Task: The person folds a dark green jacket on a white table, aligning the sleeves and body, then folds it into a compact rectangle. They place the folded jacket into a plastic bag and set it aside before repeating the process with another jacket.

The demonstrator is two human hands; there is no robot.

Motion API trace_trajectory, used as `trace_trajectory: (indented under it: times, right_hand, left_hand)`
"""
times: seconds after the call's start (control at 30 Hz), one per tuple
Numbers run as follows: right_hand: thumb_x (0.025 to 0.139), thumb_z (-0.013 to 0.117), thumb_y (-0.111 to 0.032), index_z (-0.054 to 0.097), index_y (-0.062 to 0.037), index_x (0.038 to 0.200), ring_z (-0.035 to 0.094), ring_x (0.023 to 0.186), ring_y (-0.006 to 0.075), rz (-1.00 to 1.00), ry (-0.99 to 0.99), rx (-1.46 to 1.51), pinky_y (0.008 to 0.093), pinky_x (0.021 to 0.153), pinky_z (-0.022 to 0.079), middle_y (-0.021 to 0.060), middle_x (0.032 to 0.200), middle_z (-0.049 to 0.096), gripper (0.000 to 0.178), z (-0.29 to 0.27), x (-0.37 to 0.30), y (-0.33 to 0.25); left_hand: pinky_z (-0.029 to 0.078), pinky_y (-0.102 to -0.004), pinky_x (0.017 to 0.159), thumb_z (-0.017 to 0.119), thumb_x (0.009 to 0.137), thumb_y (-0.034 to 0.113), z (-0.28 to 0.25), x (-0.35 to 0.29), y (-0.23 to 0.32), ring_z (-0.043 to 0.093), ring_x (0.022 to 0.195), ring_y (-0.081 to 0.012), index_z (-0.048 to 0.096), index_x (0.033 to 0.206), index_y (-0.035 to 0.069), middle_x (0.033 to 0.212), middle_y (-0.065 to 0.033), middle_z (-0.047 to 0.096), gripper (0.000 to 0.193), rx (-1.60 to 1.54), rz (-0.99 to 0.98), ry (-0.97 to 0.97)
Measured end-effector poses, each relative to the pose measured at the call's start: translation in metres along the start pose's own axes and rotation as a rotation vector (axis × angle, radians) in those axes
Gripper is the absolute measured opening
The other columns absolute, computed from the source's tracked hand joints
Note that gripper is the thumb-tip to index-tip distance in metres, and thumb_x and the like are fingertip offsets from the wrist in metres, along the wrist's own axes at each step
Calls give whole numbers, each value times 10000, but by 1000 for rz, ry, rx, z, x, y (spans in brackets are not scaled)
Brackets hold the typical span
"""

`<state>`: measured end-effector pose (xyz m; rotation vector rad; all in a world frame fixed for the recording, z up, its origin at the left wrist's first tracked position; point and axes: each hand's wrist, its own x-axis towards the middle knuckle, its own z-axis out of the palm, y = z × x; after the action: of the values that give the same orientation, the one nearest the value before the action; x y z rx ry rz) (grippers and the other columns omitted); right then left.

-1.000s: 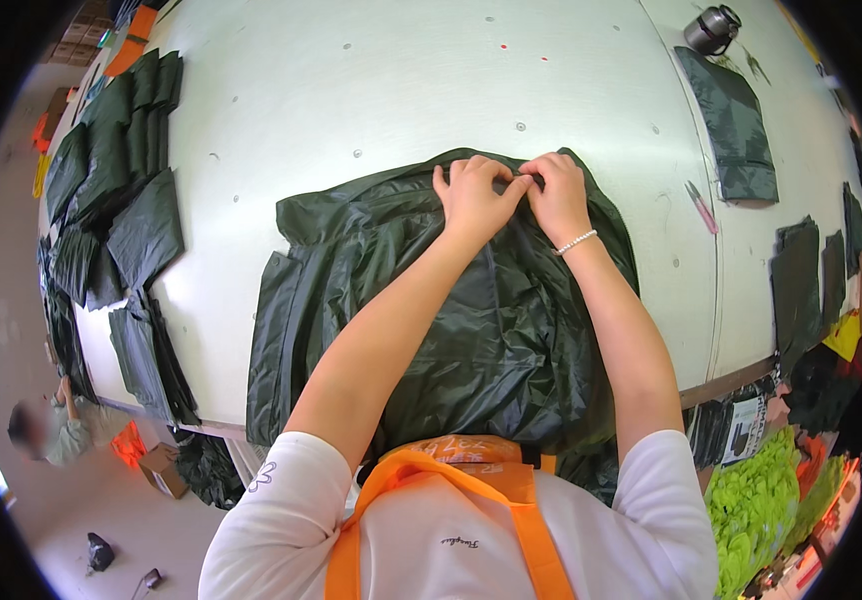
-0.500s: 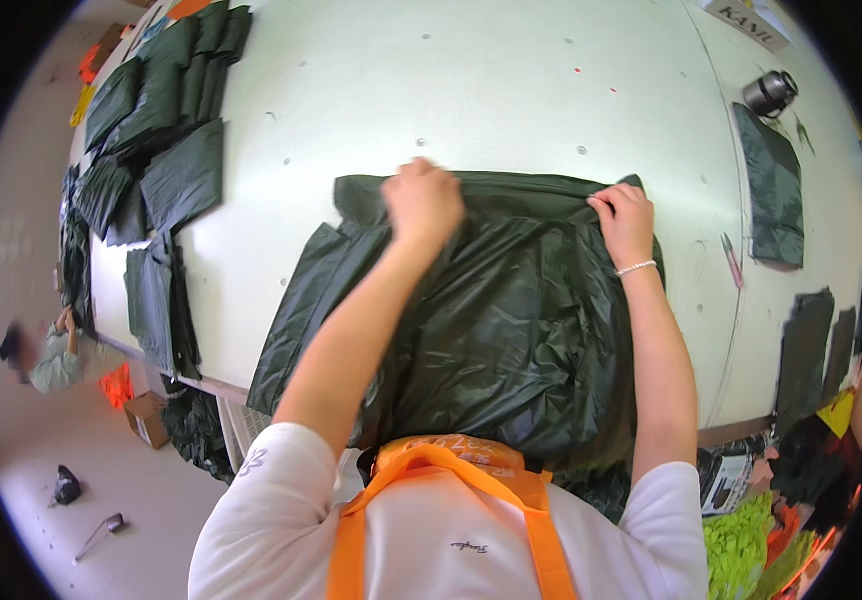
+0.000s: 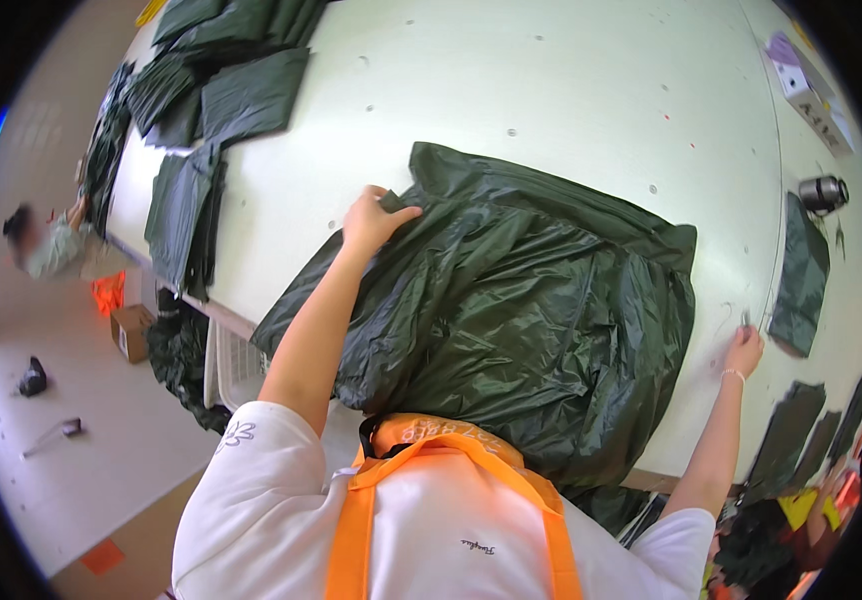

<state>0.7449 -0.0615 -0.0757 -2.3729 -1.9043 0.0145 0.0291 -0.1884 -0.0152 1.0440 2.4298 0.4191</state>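
Observation:
A shiny dark green garment (image 3: 531,300) is spread in front of me on the white table, its wide folded band along the far edge. At its far left corner, my left hand (image 3: 373,222) is closed with a bit of the cloth between thumb and fingers. Out to the right, apart from the garment, my right hand (image 3: 744,352) closes around a slim small tool (image 3: 746,319). Only the tool's metallic tip shows above the fingers; the rest is hidden.
Folded dark green pieces (image 3: 251,95) are piled at the far left, with another stack (image 3: 183,220) nearer. To the right lie a folded dark piece (image 3: 801,275), a metal flask (image 3: 823,194) and a white box (image 3: 811,95). A co-worker (image 3: 51,240) is at the left.
My right hand has let go of the garment's far right corner and moved right to the tool on the table. My left hand has shifted left along the garment. The view has turned.

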Motion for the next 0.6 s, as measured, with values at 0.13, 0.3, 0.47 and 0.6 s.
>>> trace_trajectory:
  times: [0.13, 0.3, 0.47, 0.6]
  right_hand:
    - [888, 570, -218, 568, 49, 1071, 582, 920, 343, -19, 159, 90, 425, 839, 467, 209, 1022, 605, 324, 2, -7, 4]
    - [931, 530, -213, 565, 25, 1145, 592, 807, 203, -49, 103, 592, 309, 739, 476, 132, 1001, 608, 321, 1, 1, -82]
    - [926, 560, -198, 606, -22, 1076, 564, 855, 172, -453, -121, 841, 292, 750, 466, 74, 988, 591, 236, -111, -106, -314]
    - [867, 635, -99, 587, -14, 1089, 542, 769, 147, -694, -183, 958, 252, 688, 466, 64, 898, 540, 243, -140, -155, -406]
  left_hand:
    - [463, -345, 619, 758, 701, 336, 10, -9, 0, 592, 641, -193, 618, 754, -23, 668, -139, 623, 389, -398, 3, -93]
    - [435, -259, 642, 668, 780, 125, 9, -15, 0, 565, 714, -116, 652, 856, 17, 761, -42, 626, 134, -914, -238, -290]
    - [481, -318, 753, 617, 790, 52, -8, -46, 27, 584, 797, -191, 617, 989, 2, 865, -82, 608, 205, -1433, -351, -247]
    - [479, -337, 827, 625, 779, 12, -26, -54, 34, 583, 859, -220, 529, 1194, -40, 973, -95, 564, 429, -1757, -606, -438]
